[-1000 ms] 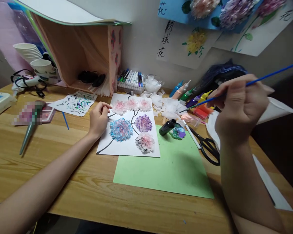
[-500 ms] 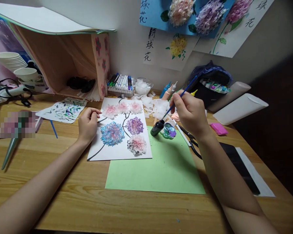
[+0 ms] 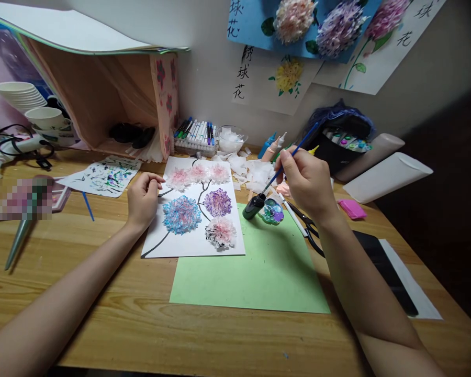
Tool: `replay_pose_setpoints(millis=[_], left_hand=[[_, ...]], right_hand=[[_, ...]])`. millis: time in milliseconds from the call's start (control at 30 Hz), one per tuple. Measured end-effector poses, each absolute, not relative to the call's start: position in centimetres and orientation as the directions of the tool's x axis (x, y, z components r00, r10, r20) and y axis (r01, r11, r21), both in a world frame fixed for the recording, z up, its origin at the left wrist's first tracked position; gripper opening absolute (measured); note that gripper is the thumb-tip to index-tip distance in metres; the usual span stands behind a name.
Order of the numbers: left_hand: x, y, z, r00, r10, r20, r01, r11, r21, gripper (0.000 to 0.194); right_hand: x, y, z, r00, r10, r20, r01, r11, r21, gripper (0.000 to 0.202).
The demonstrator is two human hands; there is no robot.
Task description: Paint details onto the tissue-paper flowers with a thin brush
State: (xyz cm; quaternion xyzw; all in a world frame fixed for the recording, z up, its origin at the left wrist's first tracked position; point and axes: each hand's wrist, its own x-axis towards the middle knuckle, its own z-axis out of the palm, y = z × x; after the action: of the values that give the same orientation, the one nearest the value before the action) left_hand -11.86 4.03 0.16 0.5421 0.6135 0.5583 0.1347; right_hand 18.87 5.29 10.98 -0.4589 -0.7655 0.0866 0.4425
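A slender blue paintbrush (image 3: pixel 304 139) is held in the right hand (image 3: pixel 308 183), pinched between thumb and fingers, its lower end slanted down to the left of that hand. By its tip, the mouth of a small black bottle (image 3: pixel 253 208) is met; whether the bristles are dipped inside cannot be told. Just beside the bottle, below and to the left of the same hand, a scalloped palette (image 3: pixel 272 211) smeared with green and purple paint is seen. Between the two hands, a white rectangular sheet (image 3: pixel 196 247) is laid, its left edge touched by the left hand (image 3: pixel 143 201). The fingers of that hand are loosely curled, and whether the paper is gripped cannot be told. To the right of the left hand, the sheet is covered with drawn black stems, three pale pink ruffled flowers (image 3: pixel 199 174), a blue-and-pink round flower (image 3: pixel 181 215), a purple round flower (image 3: pixel 217 201) and a pink-and-white flower with black-marked petals (image 3: pixel 220 233). A plain light green sheet (image 3: pixel 235 285) is partly overlapped by it, nearer than the right hand on the wooden counter (image 3: pixel 121 314). Under the right wrist, black-handled scissors (image 3: pixel 311 230) are partly hidden. Beyond the left hand, a paint-streaked white paper (image 3: pixel 105 178) is laid.
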Motion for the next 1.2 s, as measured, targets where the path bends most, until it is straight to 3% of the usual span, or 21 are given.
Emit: replay_pose_setpoints(millis=[400,700,867,1033,1200], left_hand=[[-11.7,4.0,0.3,-0.382,0.814,0.438,0.49,-0.224,0.843,0.017],[-11.8,4.1,0.1,-0.383,0.805,0.453,0.498,-0.233,0.835,0.017],[-11.7,4.0,0.1,-0.388,0.798,0.461,0.504,-0.234,0.831,0.018],[-11.5,3.9,0.2,-0.381,0.807,0.452,0.49,-0.238,0.838,0.018],[-11.5,3.9,0.1,-0.382,0.807,0.45,0.505,-0.226,0.833,0.019]], right_hand=[[19.0,5.4,11.1,-0.123,0.773,0.622,0.608,0.554,-0.569,0.037],[18.3,4.3,11.9,0.01,0.724,0.69,0.32,0.651,-0.688,0.038],[16.2,2.5,10.5,-0.202,0.826,0.526,0.23,0.562,-0.794,0.034],[14.2,1.1,8.2,-0.378,0.814,0.441,0.347,0.566,-0.748,0.034],[13.5,1.0,7.0,-0.417,0.817,0.398,0.414,0.561,-0.717,0.037]])
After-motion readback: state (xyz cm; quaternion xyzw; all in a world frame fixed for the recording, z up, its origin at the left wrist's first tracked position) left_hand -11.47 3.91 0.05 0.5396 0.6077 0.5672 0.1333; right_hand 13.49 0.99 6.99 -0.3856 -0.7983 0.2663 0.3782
